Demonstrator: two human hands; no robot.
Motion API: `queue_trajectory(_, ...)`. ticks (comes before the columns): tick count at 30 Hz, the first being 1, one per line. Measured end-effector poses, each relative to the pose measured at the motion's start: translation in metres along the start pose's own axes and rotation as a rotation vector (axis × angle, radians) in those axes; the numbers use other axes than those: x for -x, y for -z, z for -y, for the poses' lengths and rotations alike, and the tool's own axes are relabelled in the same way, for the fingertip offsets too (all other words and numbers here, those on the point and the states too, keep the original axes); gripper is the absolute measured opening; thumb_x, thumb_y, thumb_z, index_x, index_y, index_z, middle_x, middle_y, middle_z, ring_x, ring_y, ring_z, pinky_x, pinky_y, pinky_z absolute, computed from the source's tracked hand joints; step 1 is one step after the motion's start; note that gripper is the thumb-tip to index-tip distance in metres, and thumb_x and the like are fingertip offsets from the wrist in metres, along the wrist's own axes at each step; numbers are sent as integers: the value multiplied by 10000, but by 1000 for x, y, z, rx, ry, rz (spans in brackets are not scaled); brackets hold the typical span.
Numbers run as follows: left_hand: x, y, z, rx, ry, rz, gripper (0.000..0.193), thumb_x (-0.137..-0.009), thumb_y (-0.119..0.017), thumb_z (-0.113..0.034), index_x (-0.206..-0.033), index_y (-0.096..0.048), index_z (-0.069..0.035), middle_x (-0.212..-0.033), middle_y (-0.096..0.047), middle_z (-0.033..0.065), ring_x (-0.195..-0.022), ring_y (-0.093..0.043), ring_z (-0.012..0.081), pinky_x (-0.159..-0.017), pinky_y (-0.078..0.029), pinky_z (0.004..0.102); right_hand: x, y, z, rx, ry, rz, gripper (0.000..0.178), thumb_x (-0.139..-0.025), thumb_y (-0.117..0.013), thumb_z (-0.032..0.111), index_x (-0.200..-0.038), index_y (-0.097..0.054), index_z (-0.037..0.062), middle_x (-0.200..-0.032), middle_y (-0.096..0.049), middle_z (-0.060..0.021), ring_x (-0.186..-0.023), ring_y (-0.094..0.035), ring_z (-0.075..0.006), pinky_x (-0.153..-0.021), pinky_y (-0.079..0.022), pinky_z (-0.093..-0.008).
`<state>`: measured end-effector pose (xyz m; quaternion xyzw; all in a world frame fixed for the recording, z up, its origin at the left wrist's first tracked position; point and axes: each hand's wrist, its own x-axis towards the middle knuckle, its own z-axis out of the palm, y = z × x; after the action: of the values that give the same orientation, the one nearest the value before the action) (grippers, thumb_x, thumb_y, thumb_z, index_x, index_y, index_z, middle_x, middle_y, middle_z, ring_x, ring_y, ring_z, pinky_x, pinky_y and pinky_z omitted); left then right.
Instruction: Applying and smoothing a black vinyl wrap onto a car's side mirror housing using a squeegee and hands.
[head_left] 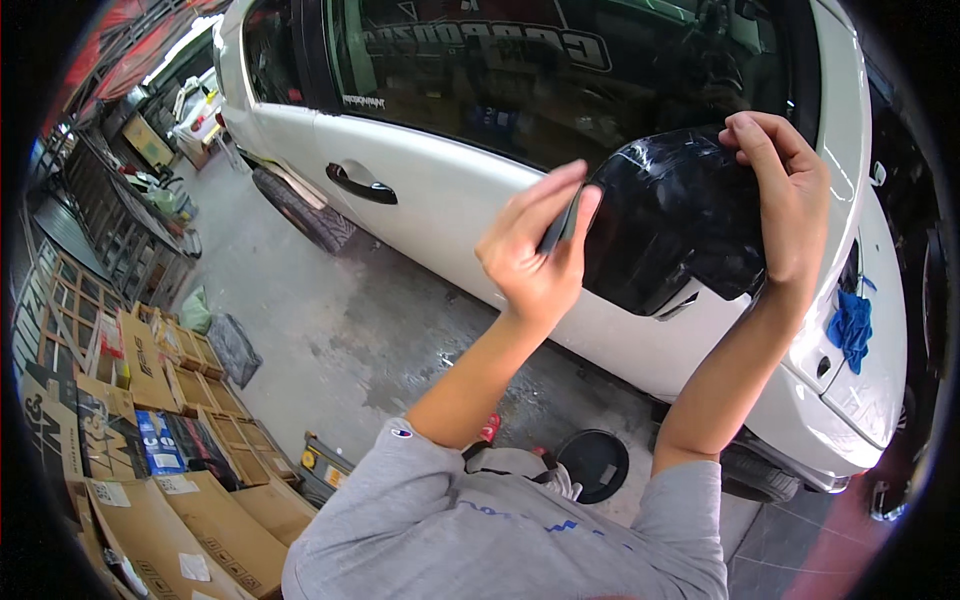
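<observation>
Grey concrete floor (330,330) lay far below both hands, and a white car (450,200) filled the space behind them. The left hand (535,250) was raised in front of the car door, its fingers (545,205) closed around a thin dark tool (558,228), whose edge touched the black side mirror (675,225). The right hand (785,195) was on the other side of the mirror, partly open, with the fingers bent over the top edge and pressing on the glossy black covering. A black door handle (360,183) was well to the left of the left hand. A blue cloth (851,328) lay on the car just below the right wrist. Cardboard boxes (170,420) stood far to the lower left.
</observation>
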<state>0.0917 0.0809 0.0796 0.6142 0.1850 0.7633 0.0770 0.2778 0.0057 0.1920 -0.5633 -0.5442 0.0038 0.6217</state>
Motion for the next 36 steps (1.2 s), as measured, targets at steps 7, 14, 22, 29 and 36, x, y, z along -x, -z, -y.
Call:
queue_trajectory(7,-25,-10,-3,83,-11,11,138,-843,-822,-27,-944,-761,44,-986,-780,151,-842,-753,262,-765,-566,309,0,2,-2,7,2,-3,285,-954,-709,264,-1009,-766,-10,-881,-728,-36,-855,-621,-101,-847,-470,-244)
queue_trajectory(14,-33,-1,-7,64,33,111,117,-896,-788,-31,-952,-761,68,-989,-788,151,-878,-755,193,-832,-564,294,-1,0,-6,8,17,-17,297,-943,-708,276,-991,-772,-10,-869,-732,-40,-846,-609,-102,-834,-465,-247)
queue_trajectory(22,6,-1,0,-23,-56,-18,155,-825,-839,-27,-950,-766,27,-1022,-778,147,-829,-744,272,-753,-567,314,-4,1,-8,-14,42,7,275,-953,-698,265,-985,-779,4,-877,-738,-40,-857,-619,-99,-830,-467,-251)
queue_trajectory(29,58,10,25,-50,36,-24,173,-812,-833,2,-967,-759,13,-1009,-777,132,-823,-736,282,-719,-550,313,-6,-1,-11,62,68,-27,273,-964,-677,244,-1030,-787,3,-929,-764,-74,-905,-679,-127,-878,-483,-258)
queue_trajectory(36,79,15,18,-37,109,5,132,-871,-799,-19,-985,-754,30,-1022,-777,159,-904,-758,279,-817,-576,332,-12,12,-17,57,63,20,268,-973,-657,232,-1048,-789,10,-973,-775,-93,-941,-685,-131,-901,-484,-250)
